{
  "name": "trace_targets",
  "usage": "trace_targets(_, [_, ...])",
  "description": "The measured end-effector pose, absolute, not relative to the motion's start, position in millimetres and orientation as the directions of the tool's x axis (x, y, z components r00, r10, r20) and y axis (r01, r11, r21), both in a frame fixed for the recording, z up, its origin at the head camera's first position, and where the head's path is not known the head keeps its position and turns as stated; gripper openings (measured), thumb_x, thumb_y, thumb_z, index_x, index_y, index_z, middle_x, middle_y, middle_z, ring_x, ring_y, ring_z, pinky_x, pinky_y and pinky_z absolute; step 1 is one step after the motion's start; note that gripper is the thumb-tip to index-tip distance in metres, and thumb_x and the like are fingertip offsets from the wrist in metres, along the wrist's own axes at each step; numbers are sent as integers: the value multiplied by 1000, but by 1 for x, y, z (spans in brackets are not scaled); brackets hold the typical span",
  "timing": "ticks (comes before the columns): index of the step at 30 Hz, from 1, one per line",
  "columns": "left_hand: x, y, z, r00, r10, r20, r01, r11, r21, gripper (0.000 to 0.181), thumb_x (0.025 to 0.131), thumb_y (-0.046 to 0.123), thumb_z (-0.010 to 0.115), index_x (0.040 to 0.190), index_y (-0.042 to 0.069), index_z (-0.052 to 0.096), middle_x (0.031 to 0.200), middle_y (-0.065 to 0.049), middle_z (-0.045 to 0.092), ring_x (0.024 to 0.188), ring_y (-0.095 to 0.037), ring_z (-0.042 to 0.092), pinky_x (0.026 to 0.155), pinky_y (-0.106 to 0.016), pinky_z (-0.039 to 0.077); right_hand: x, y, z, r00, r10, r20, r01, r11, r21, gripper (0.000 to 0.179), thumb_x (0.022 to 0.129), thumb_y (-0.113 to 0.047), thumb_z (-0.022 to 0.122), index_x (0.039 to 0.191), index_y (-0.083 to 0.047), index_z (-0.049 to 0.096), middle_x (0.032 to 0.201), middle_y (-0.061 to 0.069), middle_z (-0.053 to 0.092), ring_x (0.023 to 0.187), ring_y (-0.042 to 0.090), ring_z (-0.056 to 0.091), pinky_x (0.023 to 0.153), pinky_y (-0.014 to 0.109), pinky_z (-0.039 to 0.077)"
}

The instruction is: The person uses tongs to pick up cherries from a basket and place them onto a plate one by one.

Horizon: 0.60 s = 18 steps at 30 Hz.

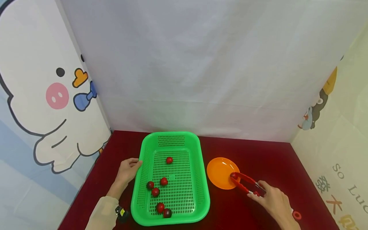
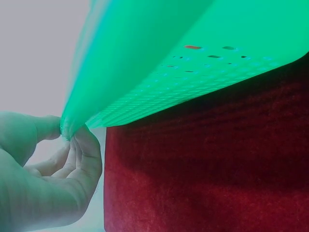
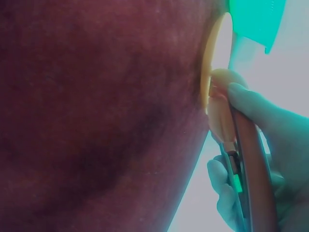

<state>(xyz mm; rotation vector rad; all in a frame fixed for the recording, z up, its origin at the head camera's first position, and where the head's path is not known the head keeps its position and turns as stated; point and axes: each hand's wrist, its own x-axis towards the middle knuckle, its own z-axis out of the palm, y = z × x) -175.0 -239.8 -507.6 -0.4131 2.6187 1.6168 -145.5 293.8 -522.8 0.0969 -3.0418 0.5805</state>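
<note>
My left hand (image 1: pixel 127 171) pinches the left rim of a green perforated basket (image 1: pixel 179 195), thumb above and curled fingers below in the left wrist view. Several red and dark-red cherry tomatoes (image 1: pixel 164 181) lie on the basket's floor, mostly in its near left part. With my right hand (image 1: pixel 274 199) I hold red-tipped tongs (image 1: pixel 246 177). Their tips are on either side of a dark-red cherry tomato (image 1: pixel 234 175) at the right edge of an orange plate (image 1: pixel 219 172). In the right wrist view, the thumb lies along the tongs (image 3: pixel 253 164) and partly hides the tips.
The basket and plate stand side by side on a dark red cloth (image 1: pixel 230 210). Behind them hangs a pale curtain (image 1: pixel 201 80). Printed panels with cartoon figures flank the table. A dark watch-like band (image 1: pixel 122 213) is on the left wrist.
</note>
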Motion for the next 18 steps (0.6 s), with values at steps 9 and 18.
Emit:
trace_targets(9, [-176,-239,-507,-963,-207,-170,-244,419,875,45,108,20,55,139,-12,53,134,-34,57,123,-47,56,96,-56,51,-149,293,-517,-996,-71,57,-86,930,-358,69,77,-55,87,117,-2,69,75,-2,65,56,15,42,50,31,38])
trace_targets(18, [-176,-240,-507,-962,-207,-180,-253,416,873,46,108,20,55,140,-12,53,135,-35,56,125,-48,55,97,-57,50,-154,292,-513,-996,-74,41,-84,931,-356,69,76,-55,88,116,-2,70,95,12,74,63,15,53,57,35,53])
